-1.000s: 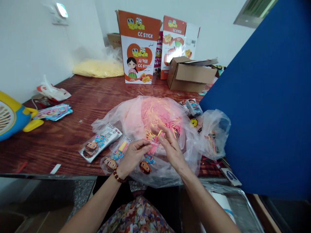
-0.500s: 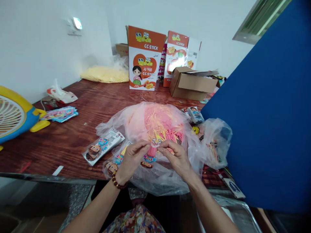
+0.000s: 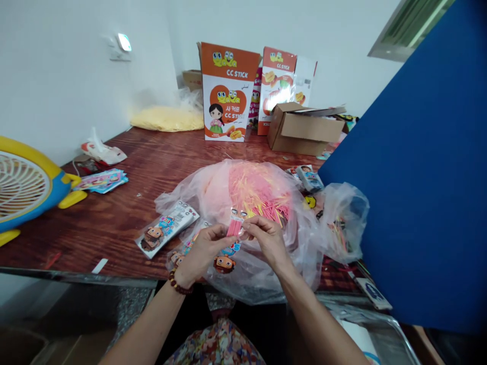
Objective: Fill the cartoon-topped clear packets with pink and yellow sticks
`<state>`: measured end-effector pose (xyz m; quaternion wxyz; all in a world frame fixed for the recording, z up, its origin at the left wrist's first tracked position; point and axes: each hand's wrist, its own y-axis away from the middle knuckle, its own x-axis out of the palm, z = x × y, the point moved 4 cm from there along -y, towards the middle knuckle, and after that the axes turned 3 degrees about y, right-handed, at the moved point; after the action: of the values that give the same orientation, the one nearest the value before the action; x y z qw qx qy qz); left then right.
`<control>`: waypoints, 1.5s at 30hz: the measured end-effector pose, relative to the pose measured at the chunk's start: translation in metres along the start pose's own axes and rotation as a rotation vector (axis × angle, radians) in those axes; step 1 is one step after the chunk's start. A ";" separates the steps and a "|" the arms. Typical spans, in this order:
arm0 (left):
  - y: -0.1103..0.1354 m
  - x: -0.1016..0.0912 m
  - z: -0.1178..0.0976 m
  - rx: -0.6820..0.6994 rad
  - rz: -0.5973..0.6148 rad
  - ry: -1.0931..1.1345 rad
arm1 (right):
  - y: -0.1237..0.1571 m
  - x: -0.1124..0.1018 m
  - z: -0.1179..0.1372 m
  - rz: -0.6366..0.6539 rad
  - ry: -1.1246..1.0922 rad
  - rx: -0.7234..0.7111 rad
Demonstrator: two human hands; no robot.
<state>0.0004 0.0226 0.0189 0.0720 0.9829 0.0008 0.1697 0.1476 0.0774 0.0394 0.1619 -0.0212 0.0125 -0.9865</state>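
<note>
Glossy flat sachet of thin pink sticks pinched between both hands: left, right

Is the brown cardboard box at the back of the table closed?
No, the brown cardboard box stands behind the big plastic bag with its top flaps open, one flap sticking out flat to the right.

"CC STICK" is showing on the orange carton and again on the carton behind.
</note>
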 end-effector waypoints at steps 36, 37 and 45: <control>-0.002 -0.100 -0.003 0.109 -0.310 -1.433 | -0.035 -0.100 -0.045 0.030 0.889 -0.054; -0.001 -0.105 -0.006 0.116 -0.328 -1.460 | -0.036 -0.105 -0.046 0.072 0.995 -0.056; -0.014 -0.154 -0.042 -0.105 -0.488 -1.756 | -0.039 -0.103 -0.055 0.330 1.489 -0.099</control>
<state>-0.1580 0.0383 0.0045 0.1254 0.7268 0.1456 -0.6594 0.2304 0.1484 -0.0178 0.2548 0.6444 0.1656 -0.7017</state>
